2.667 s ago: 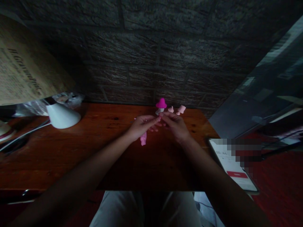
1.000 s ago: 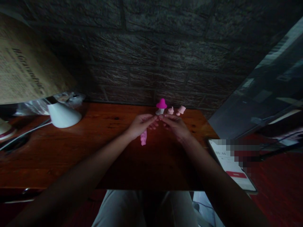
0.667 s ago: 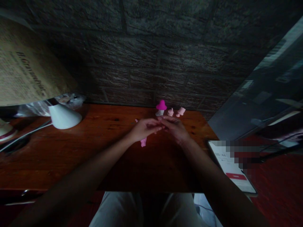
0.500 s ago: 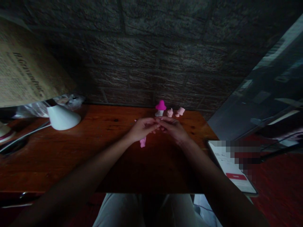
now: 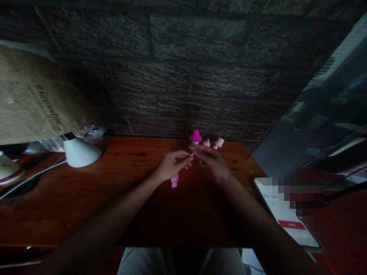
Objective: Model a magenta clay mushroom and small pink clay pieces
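Note:
My left hand (image 5: 173,164) pinches a small pink piece of modelling clay (image 5: 192,154) between thumb and forefinger. Opposite it, the fingertips of my right hand (image 5: 213,162) close on the same spot, partly hiding the piece. A larger strip of pink clay (image 5: 174,181) lies on the table just below my left hand. Behind my hands stands a clay mushroom (image 5: 195,136) with a bright magenta cap and pale stem. To its right are two small pale pink clay figures, one (image 5: 207,143) partly covered by my right fingers and another (image 5: 219,143) blockier in shape.
The wooden table (image 5: 114,198) meets a dark brick wall (image 5: 172,76). At left are a lamp's white base (image 5: 82,152) and its paper-printed shade (image 5: 37,95), with a cable and a patterned cup (image 5: 10,168). A phone (image 5: 286,214) lies at the right edge.
The view has tilted upward, so everything sits lower in the picture. My fingertips have parted slightly, and a bit of pink clay now shows between them.

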### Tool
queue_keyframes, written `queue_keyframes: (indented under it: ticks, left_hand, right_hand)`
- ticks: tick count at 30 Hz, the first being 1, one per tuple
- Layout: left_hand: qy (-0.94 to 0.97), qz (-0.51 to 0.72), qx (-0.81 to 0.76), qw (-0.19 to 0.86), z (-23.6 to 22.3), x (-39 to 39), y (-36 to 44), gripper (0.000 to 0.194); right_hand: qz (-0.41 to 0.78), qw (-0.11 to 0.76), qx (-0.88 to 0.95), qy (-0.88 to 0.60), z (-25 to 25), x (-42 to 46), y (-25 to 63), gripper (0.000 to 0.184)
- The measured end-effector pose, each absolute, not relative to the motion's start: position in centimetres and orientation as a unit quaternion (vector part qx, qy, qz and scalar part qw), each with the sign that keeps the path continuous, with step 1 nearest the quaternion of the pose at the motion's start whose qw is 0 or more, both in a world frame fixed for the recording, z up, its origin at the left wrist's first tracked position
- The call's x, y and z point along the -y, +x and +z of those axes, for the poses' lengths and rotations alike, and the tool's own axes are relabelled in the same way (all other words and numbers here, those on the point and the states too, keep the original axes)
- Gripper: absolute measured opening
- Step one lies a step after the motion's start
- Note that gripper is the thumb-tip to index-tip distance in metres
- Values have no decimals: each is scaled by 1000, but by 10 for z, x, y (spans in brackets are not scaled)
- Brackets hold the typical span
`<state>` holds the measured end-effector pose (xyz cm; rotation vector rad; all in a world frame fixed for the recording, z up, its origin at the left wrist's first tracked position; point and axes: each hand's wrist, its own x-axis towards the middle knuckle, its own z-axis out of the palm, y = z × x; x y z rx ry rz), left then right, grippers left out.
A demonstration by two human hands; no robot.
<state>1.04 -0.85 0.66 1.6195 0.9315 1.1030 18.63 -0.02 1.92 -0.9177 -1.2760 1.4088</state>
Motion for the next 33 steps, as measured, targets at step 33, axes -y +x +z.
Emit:
queue_keyframes:
  ticks: [33]
  left_hand:
    - [693, 435, -360, 449, 7, 12, 13, 25]
  right_hand:
    - [618, 489, 504, -353, 22, 1, 186, 31]
